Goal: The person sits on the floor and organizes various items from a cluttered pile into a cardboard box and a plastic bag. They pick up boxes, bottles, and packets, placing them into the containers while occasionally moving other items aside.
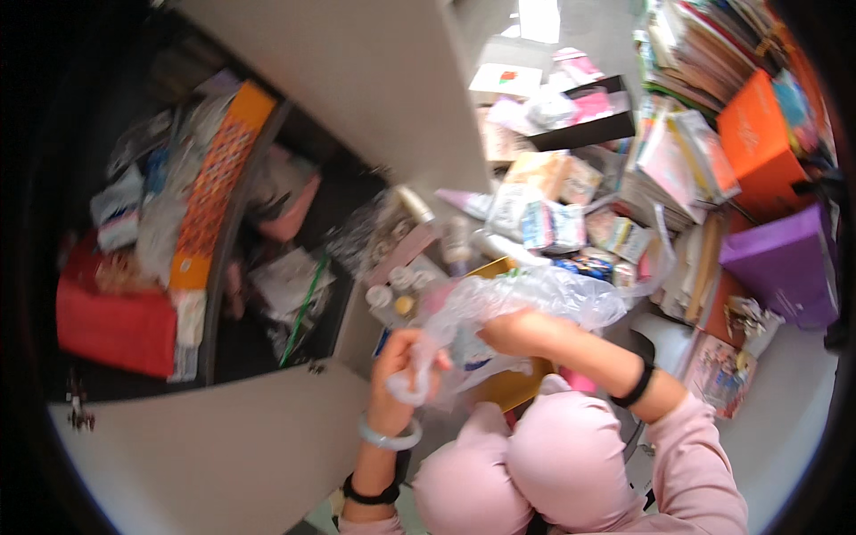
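Note:
My left hand (pixel 403 367) is closed around the gathered edge of a clear plastic bag (pixel 566 294). A loop of the plastic hangs over its fingers. My right hand (pixel 517 333) is at the middle of the bag, its wrist bent inward. Its fingers are hidden by the hand and the crumpled film, so whether they grip the bag does not show. Beneath the bag, between my knees and the cabinet, a yellow container (pixel 510 385) shows in part. What the bag holds is hard to make out through the film.
On the left, an open cabinet holds a red bag (pixel 116 308) and an orange patterned box (pixel 221 187). Small packages (pixel 553 225) and bottles (pixel 456 241) crowd the floor ahead. At right stand stacked papers (pixel 704 45), an orange box (pixel 758 138) and a purple bag (pixel 785 263).

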Demonstrator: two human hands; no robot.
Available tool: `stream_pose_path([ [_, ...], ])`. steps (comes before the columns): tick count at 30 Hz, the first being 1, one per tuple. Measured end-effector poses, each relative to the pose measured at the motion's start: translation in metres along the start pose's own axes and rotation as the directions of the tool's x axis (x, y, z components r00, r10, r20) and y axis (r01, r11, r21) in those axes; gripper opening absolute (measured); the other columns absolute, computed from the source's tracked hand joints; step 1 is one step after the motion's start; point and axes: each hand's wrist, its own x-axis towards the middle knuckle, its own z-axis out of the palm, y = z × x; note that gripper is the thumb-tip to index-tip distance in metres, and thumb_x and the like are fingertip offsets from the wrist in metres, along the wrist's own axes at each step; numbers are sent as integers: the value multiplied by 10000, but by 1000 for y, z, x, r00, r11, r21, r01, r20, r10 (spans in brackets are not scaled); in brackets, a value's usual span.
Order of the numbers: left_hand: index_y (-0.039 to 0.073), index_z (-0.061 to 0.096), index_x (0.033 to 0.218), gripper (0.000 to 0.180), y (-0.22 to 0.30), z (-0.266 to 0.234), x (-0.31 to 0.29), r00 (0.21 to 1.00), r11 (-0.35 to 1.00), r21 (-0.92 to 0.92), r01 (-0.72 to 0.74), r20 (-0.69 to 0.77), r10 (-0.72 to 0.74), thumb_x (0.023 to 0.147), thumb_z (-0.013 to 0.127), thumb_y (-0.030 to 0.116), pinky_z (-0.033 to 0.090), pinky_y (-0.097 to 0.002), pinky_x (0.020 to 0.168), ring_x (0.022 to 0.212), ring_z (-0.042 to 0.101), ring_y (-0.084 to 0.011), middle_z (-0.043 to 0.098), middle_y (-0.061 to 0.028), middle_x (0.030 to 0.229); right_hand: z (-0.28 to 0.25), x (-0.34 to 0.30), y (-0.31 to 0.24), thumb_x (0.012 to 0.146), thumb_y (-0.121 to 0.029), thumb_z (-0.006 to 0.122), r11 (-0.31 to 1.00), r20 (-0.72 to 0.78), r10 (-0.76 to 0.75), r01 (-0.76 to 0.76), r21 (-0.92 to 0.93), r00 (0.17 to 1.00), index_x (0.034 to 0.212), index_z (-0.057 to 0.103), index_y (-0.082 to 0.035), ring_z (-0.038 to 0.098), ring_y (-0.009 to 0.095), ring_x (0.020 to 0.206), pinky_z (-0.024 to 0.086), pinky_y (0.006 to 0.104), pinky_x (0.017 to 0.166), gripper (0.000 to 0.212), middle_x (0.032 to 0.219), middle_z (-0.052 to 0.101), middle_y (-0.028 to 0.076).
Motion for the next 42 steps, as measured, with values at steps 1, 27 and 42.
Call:
stream_pose_path([
  [1, 68, 468, 1038, 146, 4, 0, 3, 998, 999, -28, -31, 57, 33, 991, 532, 190, 343, -187, 433, 479, 447, -63, 622, -123, 846, 8, 5, 7, 873, -110, 535, 972, 56, 58, -43, -232, 997, 1171, 606, -121, 658, 325, 926, 514, 427, 804, 307, 964, 669, 180],
  [27, -4, 473, 1334, 374, 144, -27, -47, 586, 848, 274, -453, -626, 515, 1007, 507, 174, 499, -281, 891, 1121, 567, -184, 537, -126, 1357, -73, -94, -33, 709, -3, 788, 675, -885, -22, 660, 330, 464, 1221, 486, -10, 628, 253, 1061, 502, 366, 892, 594, 1137, 621, 120],
  [42, -64, 464, 1286, 332, 101, -71, -28, 535, 712, 145, -687, -563, 630, 1017, 468, 131, 532, -300, 959, 1164, 559, -188, 555, -177, 1282, 122, 25, 122, 841, -231, 724, 166, 77, 372, -148, 975, 925, 1260, 514, 34, 619, 203, 1034, 477, 334, 907, 539, 1191, 623, 141],
])
